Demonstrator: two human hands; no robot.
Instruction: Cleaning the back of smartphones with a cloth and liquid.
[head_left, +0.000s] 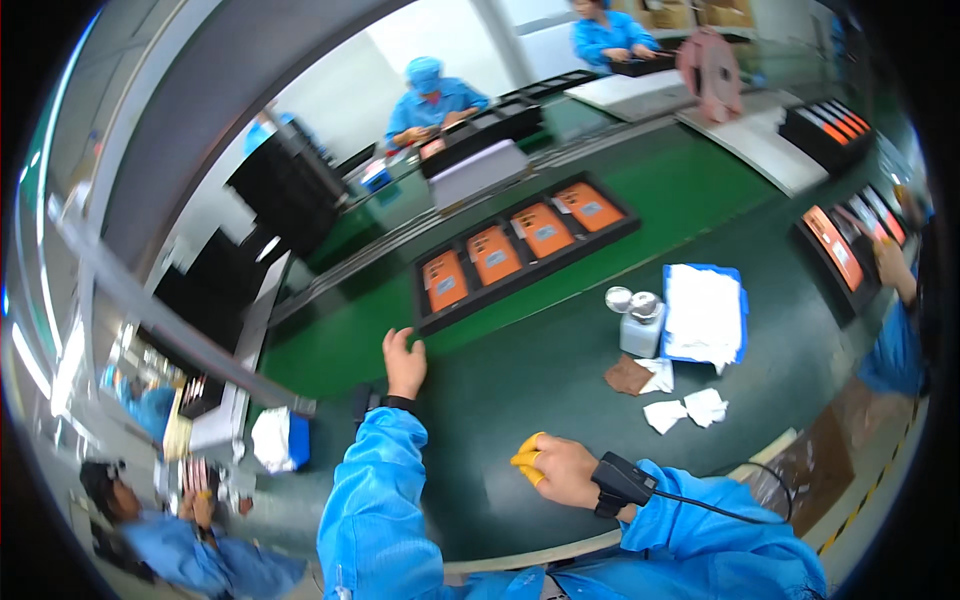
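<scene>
My left hand point(404, 364) reaches forward with its fingers apart, holding nothing, just below the near left corner of a long black tray point(531, 286). That tray lies on a green belt and carries a row of orange rectangular pieces point(495, 254) with small pale labels, each in its own compartment. Over the dark green bench, close to my body, my right hand point(562, 472) has its fingers curled together. Yellow finger cots point(528, 457) cover some of its fingers, and nothing shows between them. Black bands with a cabled box sit on my right wrist.
White wipes in a blue tray point(743, 315), a dispenser bottle point(641, 332), a brown scrap point(627, 375) and crumpled wipes point(664, 415) lie to the right. A co-worker's hand point(892, 268) touches another black tray point(838, 285). Other workers sit across the belt and at left.
</scene>
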